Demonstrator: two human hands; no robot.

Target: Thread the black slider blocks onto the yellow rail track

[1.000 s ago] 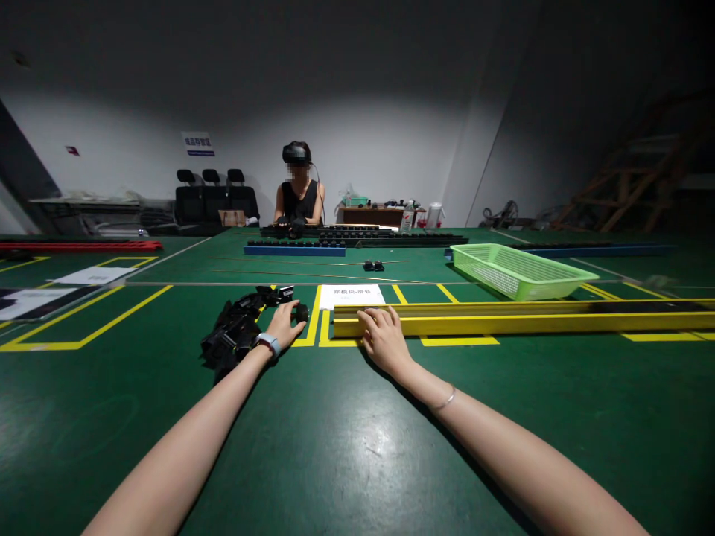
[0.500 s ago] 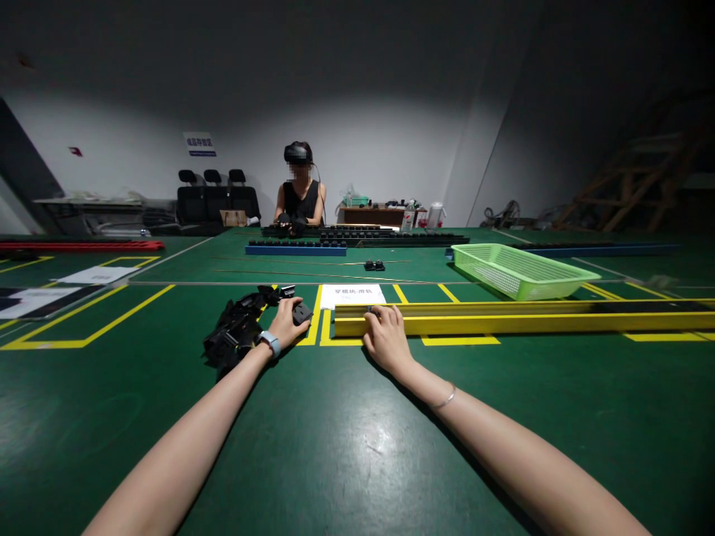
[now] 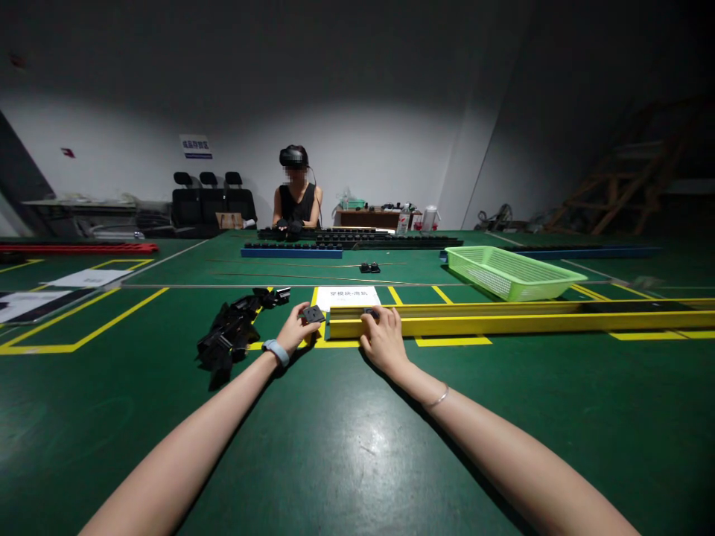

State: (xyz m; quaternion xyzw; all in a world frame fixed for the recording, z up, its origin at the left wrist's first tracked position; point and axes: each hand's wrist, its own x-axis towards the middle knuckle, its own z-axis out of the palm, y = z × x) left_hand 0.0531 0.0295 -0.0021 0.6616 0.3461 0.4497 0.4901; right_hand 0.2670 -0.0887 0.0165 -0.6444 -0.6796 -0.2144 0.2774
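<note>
My left hand (image 3: 293, 329) is closed on a flat black plastic block (image 3: 313, 314), held just off the left end of the yellow rail (image 3: 503, 324). My right hand (image 3: 384, 341) grips the rail near that same end, thumb at the front wall and fingers curled over into the channel. A small dark piece (image 3: 369, 313) shows at its fingertips inside the channel; its shape is partly hidden. Left of my left hand lies a pile of black plastic blocks (image 3: 232, 327).
A paper label (image 3: 346, 295) lies behind the rail end. A green basket (image 3: 514, 274) stands behind the rail. Farther back are two small black parts (image 3: 369, 267), thin rods, a blue rail (image 3: 290, 253) and a red rail (image 3: 78, 248). A person (image 3: 297, 197) sits opposite.
My left hand has moved right, away from the pile, bringing the black block up to the rail's end. The right hand stays at the rail. The view has shifted slightly.
</note>
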